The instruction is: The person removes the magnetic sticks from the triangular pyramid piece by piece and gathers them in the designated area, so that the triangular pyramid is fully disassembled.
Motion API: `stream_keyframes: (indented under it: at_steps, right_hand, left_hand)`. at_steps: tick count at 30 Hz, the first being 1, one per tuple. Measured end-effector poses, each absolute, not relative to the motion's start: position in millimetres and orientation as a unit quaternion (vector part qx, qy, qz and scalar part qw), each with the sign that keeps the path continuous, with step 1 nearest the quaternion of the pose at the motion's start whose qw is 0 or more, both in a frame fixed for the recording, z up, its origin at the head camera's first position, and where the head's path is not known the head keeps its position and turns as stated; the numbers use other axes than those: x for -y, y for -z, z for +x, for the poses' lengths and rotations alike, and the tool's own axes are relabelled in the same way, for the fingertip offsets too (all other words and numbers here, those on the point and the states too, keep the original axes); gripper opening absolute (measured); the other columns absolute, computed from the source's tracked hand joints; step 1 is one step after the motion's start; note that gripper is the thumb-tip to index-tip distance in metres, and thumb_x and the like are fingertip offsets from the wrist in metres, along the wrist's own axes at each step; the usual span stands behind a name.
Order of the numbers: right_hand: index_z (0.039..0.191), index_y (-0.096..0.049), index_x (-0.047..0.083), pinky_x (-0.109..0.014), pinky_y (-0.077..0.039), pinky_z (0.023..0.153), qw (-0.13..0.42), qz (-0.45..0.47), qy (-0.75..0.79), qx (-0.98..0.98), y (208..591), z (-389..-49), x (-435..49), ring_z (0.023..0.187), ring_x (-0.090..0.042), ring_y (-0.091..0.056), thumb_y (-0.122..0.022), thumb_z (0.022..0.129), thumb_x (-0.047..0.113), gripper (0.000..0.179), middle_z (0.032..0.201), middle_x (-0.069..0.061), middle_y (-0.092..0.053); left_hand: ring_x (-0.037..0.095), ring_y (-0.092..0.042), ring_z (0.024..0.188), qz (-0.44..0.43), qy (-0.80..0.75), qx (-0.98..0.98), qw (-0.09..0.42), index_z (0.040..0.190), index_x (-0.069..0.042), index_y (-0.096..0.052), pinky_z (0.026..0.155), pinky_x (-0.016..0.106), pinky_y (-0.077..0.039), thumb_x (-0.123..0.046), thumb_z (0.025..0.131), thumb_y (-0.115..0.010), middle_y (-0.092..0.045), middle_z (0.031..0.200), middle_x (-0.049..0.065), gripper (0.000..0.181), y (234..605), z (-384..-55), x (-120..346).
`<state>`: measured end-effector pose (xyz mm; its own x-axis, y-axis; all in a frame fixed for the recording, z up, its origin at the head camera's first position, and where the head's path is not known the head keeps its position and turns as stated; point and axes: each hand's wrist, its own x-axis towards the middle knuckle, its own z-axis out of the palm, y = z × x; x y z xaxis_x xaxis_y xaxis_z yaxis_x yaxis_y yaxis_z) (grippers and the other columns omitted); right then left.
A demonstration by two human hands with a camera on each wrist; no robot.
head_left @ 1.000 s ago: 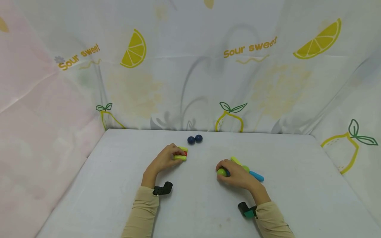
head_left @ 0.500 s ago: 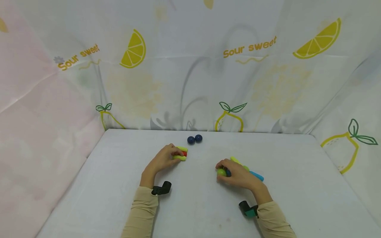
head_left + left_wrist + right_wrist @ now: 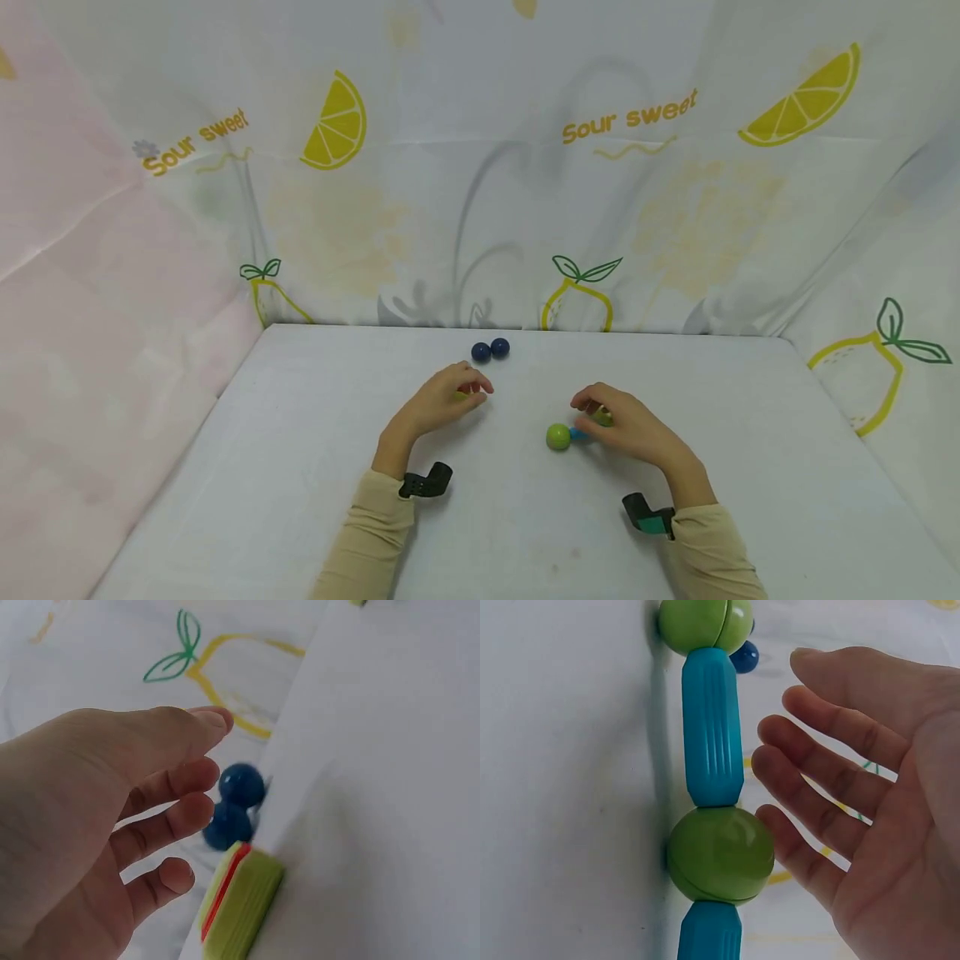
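Note:
In the head view my left hand (image 3: 441, 402) hovers over the yellow-green sticks, which it mostly hides. Its fingers are loosely bent with nothing between them. The left wrist view shows yellow-green sticks (image 3: 251, 907) with a red piece (image 3: 225, 892) between them, apart from the fingers. My right hand (image 3: 630, 425) is above a row of joined toy pieces, holding nothing. That row has a green ball (image 3: 558, 437), a blue stick (image 3: 712, 727), a second green ball (image 3: 720, 855) and another blue stick (image 3: 709, 934). In the right wrist view, relaxed fingers lie beside it.
Two dark blue balls (image 3: 491, 350) sit side by side near the white table's (image 3: 480, 517) back edge, beyond my left hand. A printed cloth (image 3: 450, 208) hangs behind the table and along its sides.
My left hand has let go of the yellow-green sticks and shifted right. My right hand has released the green ball and moved right and slightly back, leaving the ball on the table.

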<state>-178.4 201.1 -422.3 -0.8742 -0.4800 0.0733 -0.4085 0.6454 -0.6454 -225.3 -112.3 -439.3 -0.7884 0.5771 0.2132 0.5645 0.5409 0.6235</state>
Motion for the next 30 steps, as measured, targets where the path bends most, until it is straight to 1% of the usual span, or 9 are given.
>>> stream_keyframes:
  at_steps: [3, 5, 9, 12, 16, 19, 24, 27, 30]
  right_hand:
    - [0.111, -0.060, 0.009, -0.040, -0.048, 0.085, 0.051, -0.247, 0.345, -0.904, 423, -179, -202, 0.096, -0.016, -0.058, -0.064, 0.090, 0.021, 0.024, 0.104, -0.001, -0.064]
    - [0.109, -0.061, 0.009, -0.040, -0.048, 0.085, 0.052, -0.249, 0.343, -0.904, 424, -179, -203, 0.096, -0.016, -0.058, -0.064, 0.091, 0.021, 0.022, 0.102, 0.000, -0.064]
    - [0.107, -0.061, 0.011, -0.039, -0.049, 0.085, 0.054, -0.253, 0.335, -0.906, 425, -179, -202, 0.096, -0.015, -0.059, -0.064, 0.091, 0.021, 0.019, 0.101, 0.004, -0.063]
    - [0.106, -0.061, 0.012, -0.037, -0.049, 0.086, 0.061, -0.254, 0.332, -0.907, 425, -179, -202, 0.097, -0.015, -0.059, -0.064, 0.090, 0.021, 0.018, 0.102, 0.004, -0.063]
    - [0.106, -0.061, 0.012, -0.035, -0.049, 0.084, 0.074, -0.256, 0.328, -0.906, 426, -179, -203, 0.098, -0.016, -0.059, -0.064, 0.090, 0.021, 0.018, 0.103, 0.003, -0.063]
    - [0.105, -0.061, 0.011, -0.034, -0.049, 0.083, 0.081, -0.263, 0.331, -0.903, 427, -180, -203, 0.097, -0.017, -0.059, -0.065, 0.090, 0.021, 0.018, 0.103, 0.002, -0.063]
    - [0.104, -0.062, 0.012, -0.031, -0.049, 0.081, 0.089, -0.276, 0.336, -0.896, 430, -180, -200, 0.092, -0.015, -0.058, -0.065, 0.089, 0.022, 0.018, 0.101, 0.001, -0.063]
    - [0.103, -0.062, 0.013, -0.030, -0.049, 0.079, 0.082, -0.282, 0.326, -0.898, 434, -181, -196, 0.090, -0.012, -0.057, -0.066, 0.089, 0.020, 0.016, 0.099, 0.002, -0.063]
    - [0.102, -0.062, 0.012, -0.029, -0.049, 0.077, 0.064, -0.293, 0.314, -0.901, 436, -181, -192, 0.087, -0.012, -0.058, -0.066, 0.088, 0.018, 0.015, 0.097, 0.001, -0.064]
  left_hand:
    - [0.010, -0.053, 0.086, 0.351, -0.339, -0.873, 0.016, 0.104, -0.010, -0.066, 0.076, 0.025, -0.046, -0.016, 0.093, -0.060, -0.059, 0.091, -0.002, 0.015, 441, -218, 85]
    - [0.009, -0.054, 0.085, 0.353, -0.333, -0.874, 0.025, 0.107, -0.011, -0.065, 0.075, 0.023, -0.046, -0.020, 0.094, -0.059, -0.059, 0.092, -0.003, 0.017, 444, -212, 65]
    - [0.008, -0.054, 0.086, 0.331, -0.324, -0.885, 0.041, 0.113, -0.017, -0.062, 0.071, 0.020, -0.044, -0.029, 0.094, -0.058, -0.060, 0.096, -0.004, 0.022, 450, -198, 30]
    - [0.007, -0.055, 0.088, 0.313, -0.311, -0.896, 0.043, 0.112, -0.021, -0.063, 0.069, 0.019, -0.044, -0.035, 0.092, -0.060, -0.060, 0.100, -0.005, 0.025, 455, -190, 15]
    - [0.005, -0.055, 0.089, 0.311, -0.295, -0.903, 0.034, 0.110, -0.021, -0.064, 0.070, 0.018, -0.045, -0.039, 0.090, -0.061, -0.060, 0.100, -0.006, 0.027, 459, -185, 9]
    - [0.005, -0.056, 0.087, 0.310, -0.301, -0.901, 0.032, 0.110, -0.021, -0.064, 0.070, 0.017, -0.045, -0.041, 0.091, -0.059, -0.061, 0.099, -0.007, 0.028, 460, -185, 10]
    - [0.004, -0.055, 0.086, 0.292, -0.333, -0.895, 0.052, 0.111, -0.022, -0.064, 0.071, 0.018, -0.044, -0.042, 0.093, -0.057, -0.061, 0.100, -0.009, 0.028, 460, -188, 18]
    - [0.005, -0.055, 0.085, 0.277, -0.348, -0.893, 0.067, 0.111, -0.023, -0.064, 0.070, 0.019, -0.043, -0.041, 0.093, -0.057, -0.060, 0.099, -0.008, 0.027, 458, -190, 23]
    - [0.006, -0.055, 0.084, 0.278, -0.353, -0.891, 0.070, 0.111, -0.022, -0.063, 0.069, 0.019, -0.043, -0.039, 0.092, -0.058, -0.061, 0.099, -0.007, 0.026, 459, -192, 26]
